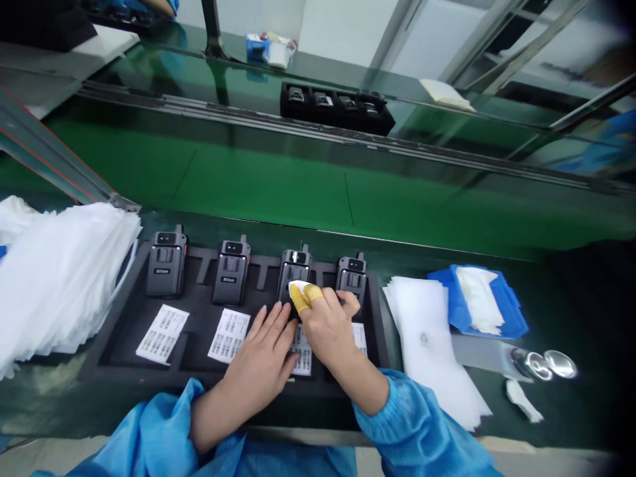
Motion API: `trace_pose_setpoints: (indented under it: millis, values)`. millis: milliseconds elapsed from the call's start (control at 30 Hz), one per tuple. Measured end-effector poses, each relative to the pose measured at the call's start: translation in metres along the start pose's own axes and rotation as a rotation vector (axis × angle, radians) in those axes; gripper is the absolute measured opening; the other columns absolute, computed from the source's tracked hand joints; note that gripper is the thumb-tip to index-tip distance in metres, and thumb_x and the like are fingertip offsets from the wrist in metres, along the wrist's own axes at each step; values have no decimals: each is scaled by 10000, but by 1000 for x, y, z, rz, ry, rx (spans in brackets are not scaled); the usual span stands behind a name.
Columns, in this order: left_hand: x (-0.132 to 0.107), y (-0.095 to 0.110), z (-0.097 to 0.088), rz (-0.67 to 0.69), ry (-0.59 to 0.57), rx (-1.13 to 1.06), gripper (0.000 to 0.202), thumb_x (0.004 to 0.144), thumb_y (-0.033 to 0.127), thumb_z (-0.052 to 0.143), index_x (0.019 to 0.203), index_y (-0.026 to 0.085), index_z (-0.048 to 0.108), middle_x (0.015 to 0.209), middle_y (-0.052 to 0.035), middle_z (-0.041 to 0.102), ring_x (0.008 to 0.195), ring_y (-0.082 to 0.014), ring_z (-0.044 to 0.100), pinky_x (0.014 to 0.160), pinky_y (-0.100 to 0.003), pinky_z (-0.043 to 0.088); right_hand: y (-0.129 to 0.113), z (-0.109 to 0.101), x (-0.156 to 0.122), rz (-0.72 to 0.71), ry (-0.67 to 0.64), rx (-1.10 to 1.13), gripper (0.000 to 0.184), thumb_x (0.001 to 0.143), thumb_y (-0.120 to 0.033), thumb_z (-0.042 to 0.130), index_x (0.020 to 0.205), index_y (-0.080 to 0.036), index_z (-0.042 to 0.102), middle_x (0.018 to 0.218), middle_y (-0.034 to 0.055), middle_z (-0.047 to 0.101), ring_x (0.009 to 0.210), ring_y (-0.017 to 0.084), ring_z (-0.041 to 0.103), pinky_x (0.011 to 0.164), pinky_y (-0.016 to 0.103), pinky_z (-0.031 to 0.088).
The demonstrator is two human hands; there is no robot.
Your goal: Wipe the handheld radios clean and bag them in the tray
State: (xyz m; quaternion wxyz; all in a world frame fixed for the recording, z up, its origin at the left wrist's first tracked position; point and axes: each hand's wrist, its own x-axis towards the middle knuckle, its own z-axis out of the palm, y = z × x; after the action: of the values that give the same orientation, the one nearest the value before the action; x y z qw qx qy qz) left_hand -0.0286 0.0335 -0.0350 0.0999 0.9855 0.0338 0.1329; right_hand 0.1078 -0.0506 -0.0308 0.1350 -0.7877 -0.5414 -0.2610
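A black foam tray lies in front of me with several black radio-like devices standing in a row and white label sheets below them. My right hand wears yellow finger cots and pinches a small white cloth against the third device. My left hand lies flat with fingers stretched out on the tray just below that device, partly over a label sheet. The first device, second device and fourth device stand untouched.
A pile of white foam bags is at the left. White sheets, a blue tray with cloth and a metal dispenser are at the right. Beyond runs a green conveyor belt, with another black tray of devices across it.
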Motion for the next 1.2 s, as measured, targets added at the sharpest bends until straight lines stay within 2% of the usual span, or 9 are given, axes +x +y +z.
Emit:
trace_pose_setpoints:
  millis: [100, 200, 400, 600, 767, 933, 1100, 1200]
  values:
    - [-1, -1, 1, -2, 3, 10, 400, 894, 232, 478, 1253, 58, 513, 1353, -199, 523, 1301, -328, 439, 1048, -519, 394, -4, 3, 5, -11, -9, 15, 184, 794, -103, 557, 654, -205, 621, 768, 18, 566, 814, 180, 411, 856, 400, 189]
    - [-1, -2, 1, -3, 3, 35, 389, 895, 239, 485, 1247, 79, 521, 1368, -188, 513, 1304, -319, 437, 1049, -515, 398, -1, 1, 4, -15, -14, -5, 201, 785, -102, 564, 619, -205, 607, 740, 13, 553, 811, 179, 416, 857, 393, 193]
    - [-1, -2, -1, 10, -4, 54, 397, 896, 233, 490, 1258, 73, 517, 1398, -204, 473, 1307, -324, 432, 1033, -517, 416, 25, -10, -12, 126, 21, -83, 266, 755, -26, 526, 548, -185, 581, 757, 22, 575, 752, 160, 412, 846, 388, 207]
    - [-1, -1, -6, -41, -12, 30, 406, 893, 229, 497, 1282, 115, 507, 1443, -194, 419, 1351, -343, 358, 1038, -560, 390, 47, -16, 5, 134, 104, -121, 252, 723, -12, 523, 552, -181, 598, 812, 36, 608, 752, 161, 420, 809, 375, 215]
    - [-1, -1, -5, -46, 27, 14, 429, 887, 226, 513, 1300, 114, 493, 1436, -206, 423, 1319, -350, 406, 1008, -534, 434, 56, -4, 27, 155, 101, -94, 256, 721, -8, 527, 545, -178, 601, 775, 42, 570, 764, 174, 400, 796, 379, 200]
    - [-2, -3, -2, -45, 30, 6, 429, 894, 219, 491, 1309, 109, 488, 1438, -208, 419, 1315, -340, 416, 1009, -518, 440, 44, 13, 44, 88, 89, -76, 239, 759, -33, 554, 591, -188, 624, 723, 15, 533, 757, 166, 386, 818, 382, 183]
    - [-1, -3, -1, -35, 25, 13, 428, 888, 207, 488, 1305, 110, 500, 1439, -213, 416, 1319, -344, 409, 1005, -507, 449, 38, 19, 44, 51, 85, -96, 270, 782, -55, 542, 558, -195, 598, 676, 10, 526, 771, 175, 401, 858, 392, 179]
    - [0, -3, -2, -39, 26, 8, 417, 887, 202, 480, 1293, 111, 510, 1435, -217, 419, 1308, -348, 424, 1001, -514, 451, 46, 16, 37, 107, 55, -108, 288, 769, -29, 526, 535, -188, 582, 657, 7, 506, 754, 171, 395, 853, 394, 182]
